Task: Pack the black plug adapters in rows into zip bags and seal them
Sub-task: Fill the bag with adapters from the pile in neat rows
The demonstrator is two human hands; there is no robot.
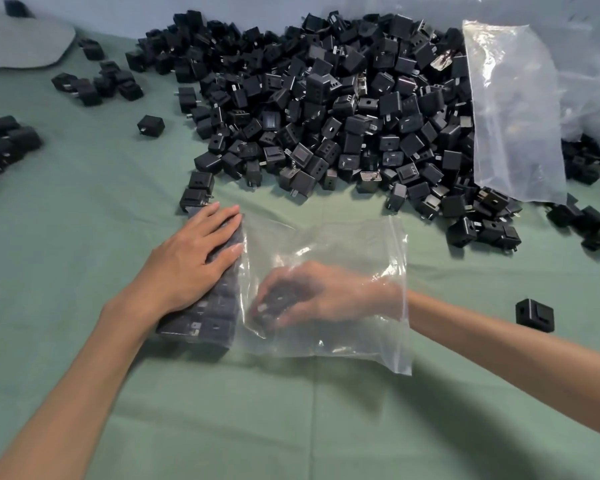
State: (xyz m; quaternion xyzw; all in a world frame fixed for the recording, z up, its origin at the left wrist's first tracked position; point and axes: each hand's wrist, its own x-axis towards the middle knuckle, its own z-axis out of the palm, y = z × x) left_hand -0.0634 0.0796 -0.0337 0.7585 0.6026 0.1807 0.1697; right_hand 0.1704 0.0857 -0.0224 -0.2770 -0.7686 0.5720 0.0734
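Lower centre: clear zip bag flat on green cloth, mouth at right, unsealed. Right hand is inside it, fingers curled round a few black adapters. Left hand lies flat, fingers straight, pressing the packed row at the bag's left end.

Step, I judge: laying the next row. Next calls for seating these snug beside the first.

Film thin, glossy, wrinkled; adapters matte, boxy. Upper centre: loose pile. Upper right: second bag.

Adapter pile lies behind the zip bag on the cloth.
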